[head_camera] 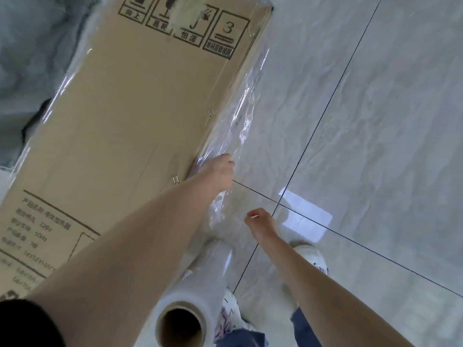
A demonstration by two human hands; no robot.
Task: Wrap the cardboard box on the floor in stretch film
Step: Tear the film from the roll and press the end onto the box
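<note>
The left hand [219, 172] is curled around crumpled stretch film [241, 126] against the cardboard box [130, 116] edge. The right hand [260, 221] pinches the clear sheet beside it, fingers closed.

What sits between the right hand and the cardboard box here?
In the head view, a loose, crinkled sheet of stretch film spans the gap between the right hand and the cardboard box; the left hand grips it at the box edge.

A black short sleeve [27, 324] covers the left upper arm; both forearms are bare. Frayed blue jeans [304, 326] hang over white patterned shoes [313, 256].
</note>
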